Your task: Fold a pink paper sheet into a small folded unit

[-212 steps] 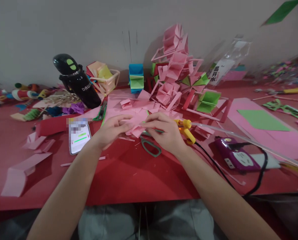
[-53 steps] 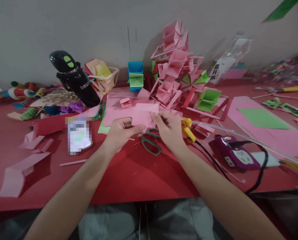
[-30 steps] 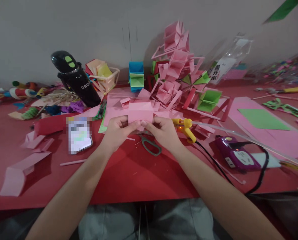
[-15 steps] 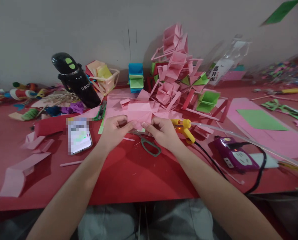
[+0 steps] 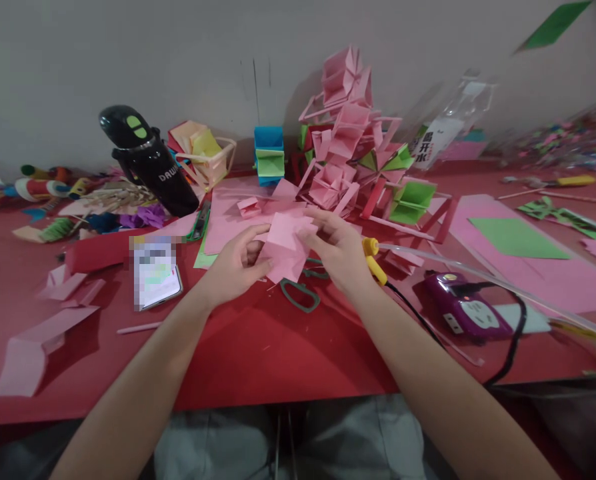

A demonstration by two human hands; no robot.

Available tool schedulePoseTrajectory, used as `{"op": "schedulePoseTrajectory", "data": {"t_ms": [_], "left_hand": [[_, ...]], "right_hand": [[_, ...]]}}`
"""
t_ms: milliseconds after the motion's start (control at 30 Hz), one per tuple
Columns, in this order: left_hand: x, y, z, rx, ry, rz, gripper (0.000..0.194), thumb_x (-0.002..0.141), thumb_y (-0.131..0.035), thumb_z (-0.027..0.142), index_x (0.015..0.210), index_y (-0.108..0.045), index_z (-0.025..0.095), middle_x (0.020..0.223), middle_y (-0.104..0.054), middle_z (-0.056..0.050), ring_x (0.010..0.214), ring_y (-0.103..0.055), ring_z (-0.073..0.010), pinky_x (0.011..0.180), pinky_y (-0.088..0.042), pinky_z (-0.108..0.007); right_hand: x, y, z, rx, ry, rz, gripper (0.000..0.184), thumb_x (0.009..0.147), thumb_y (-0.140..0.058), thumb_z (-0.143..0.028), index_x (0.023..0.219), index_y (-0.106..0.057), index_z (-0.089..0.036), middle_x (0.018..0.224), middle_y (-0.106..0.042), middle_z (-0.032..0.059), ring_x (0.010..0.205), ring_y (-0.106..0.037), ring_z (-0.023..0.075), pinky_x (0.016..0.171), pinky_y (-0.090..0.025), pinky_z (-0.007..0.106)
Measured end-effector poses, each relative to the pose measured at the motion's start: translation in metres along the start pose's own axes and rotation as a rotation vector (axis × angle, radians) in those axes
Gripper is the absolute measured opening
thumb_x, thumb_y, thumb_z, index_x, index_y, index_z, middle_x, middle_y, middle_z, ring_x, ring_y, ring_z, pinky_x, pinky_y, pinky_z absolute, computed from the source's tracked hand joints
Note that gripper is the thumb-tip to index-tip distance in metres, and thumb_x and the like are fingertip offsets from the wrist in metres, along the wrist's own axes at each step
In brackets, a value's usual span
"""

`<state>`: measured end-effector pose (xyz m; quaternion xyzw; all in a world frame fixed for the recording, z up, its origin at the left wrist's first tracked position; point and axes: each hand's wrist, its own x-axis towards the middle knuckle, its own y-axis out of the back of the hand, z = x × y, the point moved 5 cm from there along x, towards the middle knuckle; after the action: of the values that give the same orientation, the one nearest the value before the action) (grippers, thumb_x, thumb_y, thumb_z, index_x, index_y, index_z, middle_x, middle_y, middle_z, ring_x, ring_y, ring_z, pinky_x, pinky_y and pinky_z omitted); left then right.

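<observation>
A small creased sheet of pink paper (image 5: 287, 245) is held up between both hands over the middle of the red table. My left hand (image 5: 238, 265) pinches its left edge, with the thumb below and the fingers partly hidden behind it. On the other side, my right hand (image 5: 337, 252) grips the upper right edge between thumb and fingers. Just beneath the paper lie scissors (image 5: 301, 297) with grey-green handles, their blades covered. A yellow glue gun (image 5: 375, 267) rests beside my right hand, partly hidden by it.
A black bottle (image 5: 151, 163) and a phone (image 5: 158, 277) are on the left. Folded pink paper pieces (image 5: 343, 130) are stacked against the wall. A purple power strip (image 5: 465, 307) with a black cable lies right. Green-handled cutter (image 5: 201, 220) lies beyond my left hand.
The pink paper has turned and tilted, now showing a larger creased face that hangs lower. My right hand has shifted to its upper right edge; my left hand still grips the left side.
</observation>
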<state>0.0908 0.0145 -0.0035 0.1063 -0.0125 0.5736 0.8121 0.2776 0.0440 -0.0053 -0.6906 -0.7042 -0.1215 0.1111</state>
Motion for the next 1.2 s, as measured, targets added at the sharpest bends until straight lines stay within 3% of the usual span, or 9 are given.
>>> {"op": "schedulePoseTrajectory", "data": {"t_ms": [100,167,233,300,400,500,667,900,1200], "left_hand": [[-0.001,-0.002,0.004,0.052,-0.023,0.011,0.073,0.08,-0.07,0.019,0.146,-0.04,0.028,0.126,-0.063,-0.012,0.105,-0.067,-0.0221,0.082,-0.057,-0.032],[-0.002,-0.002,0.009,0.095,-0.075,0.032,0.077,0.079,-0.07,0.017,0.147,-0.039,0.033,0.149,-0.047,-0.012,0.119,-0.059,-0.024,0.084,-0.057,-0.031],[-0.003,-0.002,0.013,0.121,-0.135,0.038,0.073,0.079,-0.068,0.015,0.144,-0.043,0.034,0.157,-0.036,-0.009,0.13,-0.051,-0.0257,0.085,-0.056,-0.03],[-0.004,-0.002,0.015,0.148,-0.168,0.035,0.062,0.08,-0.066,0.015,0.138,-0.051,0.031,0.15,-0.044,-0.008,0.129,-0.051,-0.0248,0.085,-0.055,-0.028],[-0.005,-0.003,0.014,0.204,-0.122,0.02,0.04,0.084,-0.063,0.017,0.123,-0.061,0.024,0.13,-0.059,-0.008,0.097,-0.063,-0.0164,0.076,-0.053,-0.025],[-0.004,-0.005,0.014,0.233,-0.039,0.025,0.029,0.085,-0.063,0.022,0.115,-0.063,0.021,0.118,-0.064,-0.007,0.071,-0.059,-0.0101,0.064,-0.05,-0.023],[0.0,-0.002,0.013,0.285,-0.052,0.149,0.016,0.088,-0.063,0.03,0.099,-0.066,0.019,0.101,-0.069,-0.005,0.084,-0.065,-0.0163,0.067,-0.05,-0.025],[0.001,0.002,0.006,0.285,-0.083,0.189,0.015,0.085,-0.065,0.027,0.099,-0.065,0.021,0.079,-0.064,0.0,0.071,-0.061,-0.0149,0.067,-0.048,-0.027],[0.003,0.003,-0.006,0.184,0.008,0.289,0.026,0.082,-0.068,0.025,0.1,-0.049,0.022,0.073,-0.055,0.005,0.064,-0.06,-0.0119,0.06,-0.046,-0.024]], "right_hand": [[-0.002,0.001,-0.007,-0.165,0.051,0.014,0.029,0.081,-0.072,-0.032,0.107,-0.072,-0.02,0.076,-0.065,0.0003,0.065,-0.056,0.0135,0.063,-0.048,0.03],[-0.004,0.001,-0.011,-0.218,0.089,0.021,0.021,0.084,-0.069,-0.03,0.102,-0.073,-0.019,0.077,-0.068,0.0016,0.067,-0.057,0.0143,0.065,-0.048,0.03],[-0.005,0.0,-0.013,-0.234,0.113,0.016,0.016,0.087,-0.067,-0.028,0.097,-0.073,-0.019,0.082,-0.07,0.0033,0.072,-0.06,0.0155,0.068,-0.048,0.031],[-0.006,0.0,-0.012,-0.245,0.122,0.013,0.012,0.087,-0.066,-0.026,0.094,-0.071,-0.018,0.084,-0.071,0.0044,0.073,-0.061,0.0158,0.068,-0.048,0.031],[-0.006,0.001,-0.012,-0.264,0.148,0.023,0.007,0.088,-0.064,-0.023,0.089,-0.068,-0.018,0.083,-0.069,0.0036,0.07,-0.059,0.0148,0.065,-0.046,0.03],[-0.008,0.001,-0.017,-0.333,0.198,0.031,0.004,0.087,-0.062,-0.021,0.086,-0.066,-0.019,0.081,-0.068,0.002,0.068,-0.057,0.0142,0.065,-0.045,0.029],[-0.01,-0.002,-0.021,-0.407,0.232,0.015,0.004,0.087,-0.063,-0.021,0.087,-0.066,-0.02,0.075,-0.065,0.0001,0.064,-0.054,0.0135,0.062,-0.042,0.028],[-0.011,-0.005,-0.017,-0.391,0.212,-0.018,0.008,0.092,-0.058,-0.025,0.093,-0.065,-0.021,0.075,-0.064,0.0003,0.065,-0.057,0.0146,0.061,-0.043,0.028],[-0.016,-0.006,-0.031,-0.436,0.486,0.056,0.006,0.089,-0.065,-0.024,0.089,-0.071,-0.024,0.103,-0.064,0.0071,0.1,-0.061,0.0216,0.09,-0.05,0.039]]}}
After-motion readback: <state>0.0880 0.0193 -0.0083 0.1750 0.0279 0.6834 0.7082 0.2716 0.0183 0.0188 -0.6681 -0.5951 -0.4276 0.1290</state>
